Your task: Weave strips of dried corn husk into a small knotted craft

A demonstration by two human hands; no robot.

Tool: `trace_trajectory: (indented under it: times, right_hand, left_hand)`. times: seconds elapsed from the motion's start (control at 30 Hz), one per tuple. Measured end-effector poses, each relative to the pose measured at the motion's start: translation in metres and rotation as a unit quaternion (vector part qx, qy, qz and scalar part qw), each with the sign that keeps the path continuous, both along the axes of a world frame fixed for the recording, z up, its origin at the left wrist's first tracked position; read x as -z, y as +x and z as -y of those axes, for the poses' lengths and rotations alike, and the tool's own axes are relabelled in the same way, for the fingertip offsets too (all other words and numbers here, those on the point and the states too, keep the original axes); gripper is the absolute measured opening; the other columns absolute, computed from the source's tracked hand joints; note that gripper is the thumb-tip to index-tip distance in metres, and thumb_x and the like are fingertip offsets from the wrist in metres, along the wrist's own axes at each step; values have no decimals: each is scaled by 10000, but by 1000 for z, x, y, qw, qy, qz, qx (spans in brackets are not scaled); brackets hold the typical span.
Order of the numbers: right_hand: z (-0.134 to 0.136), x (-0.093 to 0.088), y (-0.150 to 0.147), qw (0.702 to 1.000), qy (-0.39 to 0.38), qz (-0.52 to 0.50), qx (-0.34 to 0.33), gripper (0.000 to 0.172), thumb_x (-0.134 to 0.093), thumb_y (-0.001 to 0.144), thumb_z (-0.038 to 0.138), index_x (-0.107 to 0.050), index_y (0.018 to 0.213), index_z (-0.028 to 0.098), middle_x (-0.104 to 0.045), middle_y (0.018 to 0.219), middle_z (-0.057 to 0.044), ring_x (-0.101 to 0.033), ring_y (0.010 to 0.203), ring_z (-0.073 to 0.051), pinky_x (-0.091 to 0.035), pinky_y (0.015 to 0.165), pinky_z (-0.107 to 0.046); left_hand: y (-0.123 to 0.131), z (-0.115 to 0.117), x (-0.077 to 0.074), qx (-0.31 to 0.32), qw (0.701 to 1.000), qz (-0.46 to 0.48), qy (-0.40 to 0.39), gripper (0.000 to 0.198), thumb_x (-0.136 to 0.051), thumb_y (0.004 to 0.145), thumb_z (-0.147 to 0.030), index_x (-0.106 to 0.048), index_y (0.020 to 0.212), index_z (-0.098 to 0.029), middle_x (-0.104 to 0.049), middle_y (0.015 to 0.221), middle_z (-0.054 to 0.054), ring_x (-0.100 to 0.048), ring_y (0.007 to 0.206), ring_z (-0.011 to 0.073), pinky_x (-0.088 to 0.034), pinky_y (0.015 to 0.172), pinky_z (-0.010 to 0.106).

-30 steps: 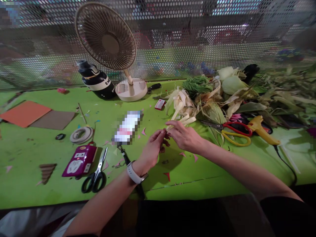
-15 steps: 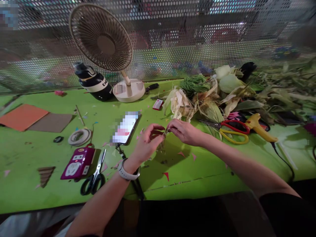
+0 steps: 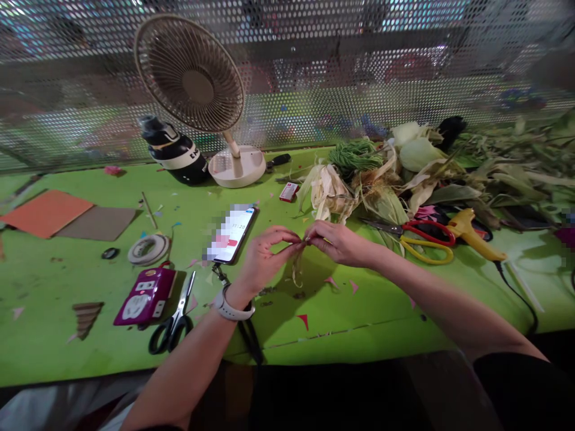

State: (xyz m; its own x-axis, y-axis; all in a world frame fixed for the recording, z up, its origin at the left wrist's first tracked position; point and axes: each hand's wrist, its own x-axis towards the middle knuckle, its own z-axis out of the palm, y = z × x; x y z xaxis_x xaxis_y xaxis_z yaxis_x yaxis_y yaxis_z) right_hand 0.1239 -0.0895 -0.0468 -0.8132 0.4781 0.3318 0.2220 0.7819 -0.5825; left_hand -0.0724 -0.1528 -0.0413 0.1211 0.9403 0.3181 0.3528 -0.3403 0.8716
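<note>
Both hands meet above the middle of the green table (image 3: 359, 317). My left hand (image 3: 265, 258), with a white watch on its wrist, pinches one end of a thin pale strip of corn husk (image 3: 297, 268). My right hand (image 3: 339, 242) pinches the same strip from the other side, fingertips almost touching the left ones. The strip's loose end dangles below the fingers. Just behind the hands lies a pile of pale corn husks (image 3: 330, 188), and a phone (image 3: 231, 233) lies to the left.
Black scissors (image 3: 173, 320), a purple power strip (image 3: 144, 294) and a tape roll (image 3: 148, 248) lie at left. A fan (image 3: 197, 90) and a dark bottle (image 3: 173, 152) stand at the back. Red-and-yellow scissors (image 3: 422, 239) and a yellow glue gun (image 3: 474, 233) lie right, by leaves.
The longer husk pieces that my right hand held a second ago are gone from the hands. Both hands now pinch a short thin strip, slightly lower and nearer to me.
</note>
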Motion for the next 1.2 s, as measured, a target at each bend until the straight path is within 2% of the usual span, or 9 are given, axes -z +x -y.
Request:
trace_trajectory:
  times: [0.1, 0.2, 0.37, 0.57, 0.7, 0.8, 0.93, 1.03, 1.2]
  right_hand:
    - [0, -1, -1, 999, -31, -18, -22, 157, -403, 951, 224, -542, 942, 151, -602, 889, -77, -573, 811, -162, -486, 728, -320]
    - [1, -1, -1, 996, -74, -38, -39, 136, -432, 940, 216, -549, 937, 146, -619, 898, -71, -577, 814, -151, -481, 739, -304]
    - [1, -2, 1, 989, -132, -15, -60, 123, -450, 934, 223, -549, 927, 150, -613, 907, -56, -561, 817, -140, -474, 745, -295]
    - [-4, -6, 6, 988, -140, 4, -59, 130, -463, 929, 224, -565, 940, 144, -626, 986, -79, -585, 897, -157, -479, 801, -324]
    - [-4, -5, 12, 991, -112, 15, -67, 132, -466, 923, 195, -590, 943, 155, -600, 1179, -108, -554, 1113, -184, -438, 955, -384]
    - [-1, 3, 14, 995, -86, 19, -55, 142, -467, 921, 187, -603, 950, 160, -556, 1278, -123, -527, 1184, -191, -423, 999, -395]
    - [5, 17, 14, 1000, -20, 13, 5, 180, -447, 928, 198, -619, 925, 145, -499, 1339, -160, -488, 1238, -233, -442, 993, -426]
    - [11, 21, 15, 998, 39, 27, 49, 191, -458, 926, 227, -627, 894, 145, -449, 1383, -150, -547, 1156, -245, -504, 906, -431]
    - [19, 13, 19, 988, 108, 78, 77, 240, -449, 936, 268, -635, 871, 131, -549, 1224, -140, -627, 841, -181, -544, 658, -339]
  left_hand:
    - [0, 0, 2, 3, 999, 30, 40, 41, -689, 760, -218, -691, 776, -180, -650, 837, 36, -603, 798, 134, -493, 710, 258]
    - [1, 0, 6, 31, 994, 107, -22, 85, -672, 778, -257, -651, 793, -177, -650, 822, 23, -594, 738, 118, -477, 656, 233]
    - [3, -1, 14, 18, 967, 207, -148, 179, -661, 788, -332, -575, 813, -177, -616, 718, -17, -554, 640, 85, -441, 599, 194]
    - [3, -2, 16, 24, 964, 206, -168, 195, -635, 810, -354, -542, 845, -186, -585, 702, -24, -508, 587, 73, -395, 533, 179]
    - [7, 0, 17, 66, 963, 184, -183, 191, -612, 826, -356, -532, 852, -184, -606, 722, -14, -487, 545, 68, -387, 498, 184]
    - [12, 0, 22, 95, 963, 158, -196, 188, -615, 824, -349, -545, 844, -176, -599, 716, -13, -520, 578, 77, -433, 543, 197]
    - [18, -1, 30, 68, 962, 162, -208, 232, -644, 789, -377, -563, 856, -171, -624, 742, 1, -577, 663, 106, -480, 617, 228]
    - [18, -2, 34, 44, 962, 144, -229, 257, -665, 762, -394, -576, 851, -170, -635, 727, 0, -565, 607, 99, -462, 564, 219]
    - [16, -3, 38, 54, 966, 78, -239, 256, -619, 791, -416, -605, 842, -165, -641, 702, 10, -526, 533, 87, -411, 479, 201]
